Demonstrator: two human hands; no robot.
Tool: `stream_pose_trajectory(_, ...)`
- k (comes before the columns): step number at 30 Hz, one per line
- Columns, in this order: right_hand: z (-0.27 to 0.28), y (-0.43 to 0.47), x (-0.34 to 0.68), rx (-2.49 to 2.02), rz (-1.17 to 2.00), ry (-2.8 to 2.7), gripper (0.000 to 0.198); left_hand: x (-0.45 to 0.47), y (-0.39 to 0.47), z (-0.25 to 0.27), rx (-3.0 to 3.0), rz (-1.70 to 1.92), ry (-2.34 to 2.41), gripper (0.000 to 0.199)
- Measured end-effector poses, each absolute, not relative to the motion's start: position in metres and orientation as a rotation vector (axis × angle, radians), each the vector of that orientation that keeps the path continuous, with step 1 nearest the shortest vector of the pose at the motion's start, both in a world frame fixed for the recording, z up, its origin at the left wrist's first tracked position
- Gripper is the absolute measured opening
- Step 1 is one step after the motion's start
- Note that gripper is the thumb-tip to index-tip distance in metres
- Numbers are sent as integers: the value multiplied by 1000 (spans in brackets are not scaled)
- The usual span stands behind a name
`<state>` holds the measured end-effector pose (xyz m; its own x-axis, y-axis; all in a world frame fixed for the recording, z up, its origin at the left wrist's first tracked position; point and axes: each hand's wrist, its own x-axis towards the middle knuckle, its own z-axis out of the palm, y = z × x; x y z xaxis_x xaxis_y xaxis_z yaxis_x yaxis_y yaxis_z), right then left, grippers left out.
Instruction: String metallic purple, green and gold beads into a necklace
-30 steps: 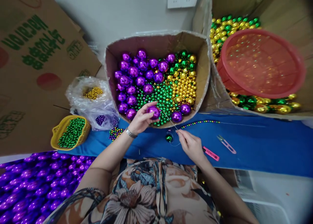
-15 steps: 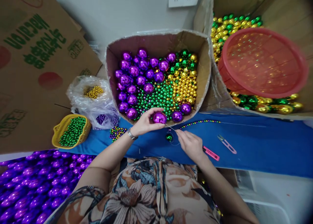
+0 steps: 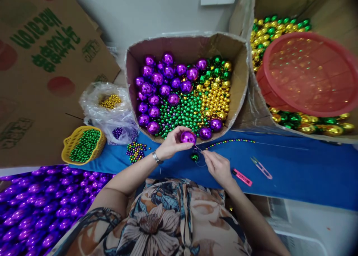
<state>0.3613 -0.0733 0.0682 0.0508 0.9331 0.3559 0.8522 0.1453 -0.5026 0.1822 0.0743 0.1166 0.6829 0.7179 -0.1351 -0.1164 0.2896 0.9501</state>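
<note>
Since the earlier frame, the purple ball (image 3: 188, 138) had moved rightward and toward the person, to the near rim of the carton (image 3: 190, 47), where the left hand (image 3: 171, 143) gripped it. Rightward, blue cloth (image 3: 235, 153) left a gap between that rim and the right hand (image 3: 217, 166), which pinched a thin needle (image 3: 198, 148), its long axis slanting leftward, pointing at the ball; whether it had entered couldn't be told.
</note>
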Motion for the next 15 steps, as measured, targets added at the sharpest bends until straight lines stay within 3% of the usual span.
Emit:
stream_pose_trajectory(10, 67, -73, 361, -1748, 185, -1785, 26, 182, 70, 117, 1204, 647, 603, 57)
stream_pose_trajectory(15, 73, -73, 359, -1646, 384, -1713, 26, 184, 67, 120, 1025, 603, 574, 57)
